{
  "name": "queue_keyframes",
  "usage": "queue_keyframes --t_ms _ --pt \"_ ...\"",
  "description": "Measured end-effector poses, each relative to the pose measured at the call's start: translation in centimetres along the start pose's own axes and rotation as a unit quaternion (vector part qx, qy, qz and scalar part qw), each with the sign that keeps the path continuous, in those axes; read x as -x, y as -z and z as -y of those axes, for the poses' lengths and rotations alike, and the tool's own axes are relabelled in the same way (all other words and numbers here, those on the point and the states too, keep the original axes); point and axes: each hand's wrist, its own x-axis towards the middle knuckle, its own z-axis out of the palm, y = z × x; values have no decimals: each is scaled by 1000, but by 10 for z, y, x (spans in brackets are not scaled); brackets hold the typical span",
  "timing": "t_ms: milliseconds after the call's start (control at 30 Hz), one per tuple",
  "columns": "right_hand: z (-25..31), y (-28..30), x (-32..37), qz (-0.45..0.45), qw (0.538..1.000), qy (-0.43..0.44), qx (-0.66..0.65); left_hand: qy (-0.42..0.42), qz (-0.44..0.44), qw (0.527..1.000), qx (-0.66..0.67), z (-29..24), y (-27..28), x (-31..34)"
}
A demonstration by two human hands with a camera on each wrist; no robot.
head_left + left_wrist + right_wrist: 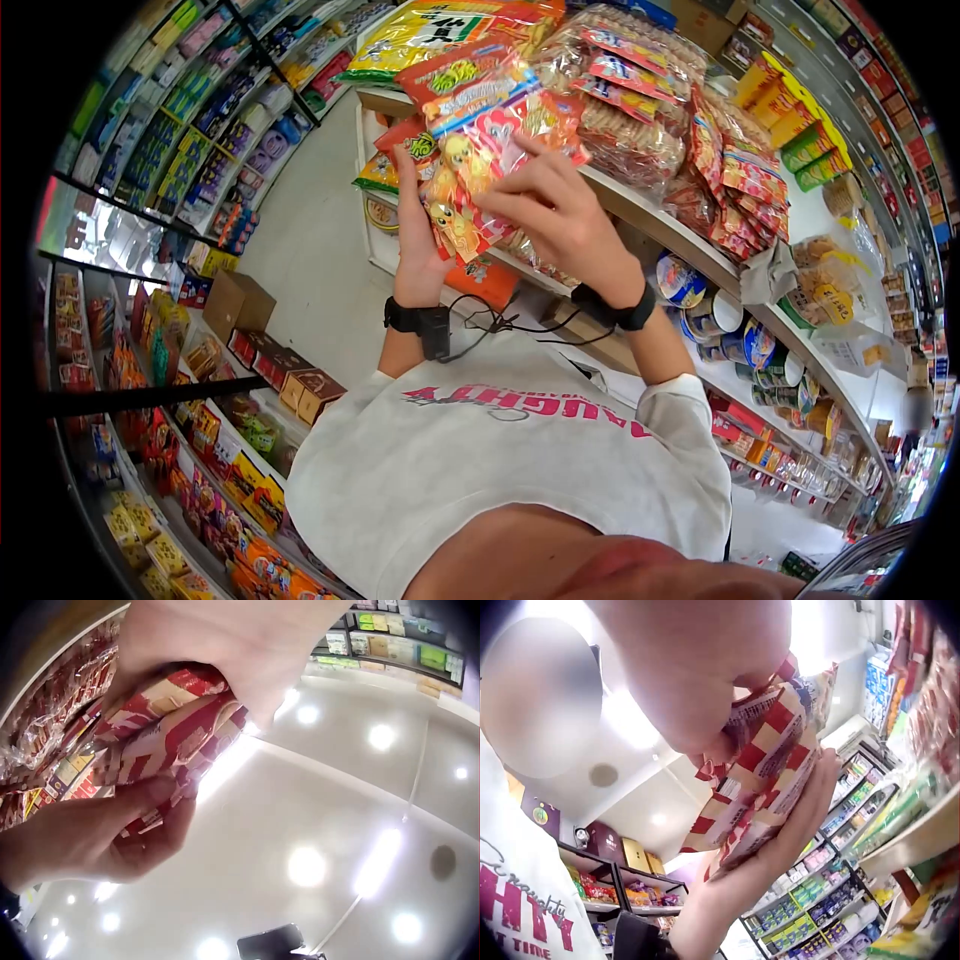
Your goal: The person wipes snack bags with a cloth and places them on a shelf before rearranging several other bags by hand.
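Several shiny snack packets with cartoon ponies on the front (462, 150) are held in a small stack before the chest. The left hand (420, 250) holds them from the left side and beneath, its thumb upright along their edge. In the right wrist view, its fingers (821, 787) lie along the backs of the packets, which are red and cream checked (769, 761). From the right, the right hand (570, 225) reaches over the stack. Its thumb and fingers pinch a packet's edge in the left wrist view (161, 814).
Large yellow and red bags (430, 40) and piled clear-wrapped snacks (640, 130) top the white shelf unit just ahead. Cup-shaped tubs (715, 315) stand on a lower shelf at right. A cardboard box (238, 305) is at left, near stocked racks. Cables (490, 315) hang between the wrists.
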Motion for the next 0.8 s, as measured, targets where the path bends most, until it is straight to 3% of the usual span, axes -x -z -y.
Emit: queue_keyframes --t_ms 133,300,400,433,533,567,667,700,800 --pt "20 -13 -1 -2 999 -23 -32 -23 -50 998 -5 1 19 6" --pt "26 -15 -7 27 990 -98 -97 -45 5 998 -31 1 48 24" --pt "40 -2 -18 109 986 -122 -14 -18 9 999 -26 -4 59 30" --pt "38 -4 -17 99 986 -130 -17 0 -62 997 -50 -6 59 37" --pt "21 -21 -5 41 978 -198 -47 -16 -56 992 -112 -3 59 39" --pt "26 -25 -2 12 968 -250 -21 -3 -53 992 -117 -4 61 41" --pt "32 -24 -14 -32 964 -237 113 11 -70 990 -118 -18 46 53" --pt "33 -23 -12 -3 960 -248 131 19 -67 990 -119 -22 46 55" --pt "33 -39 -2 -63 922 -378 -57 -6 -85 992 -98 -22 44 49"
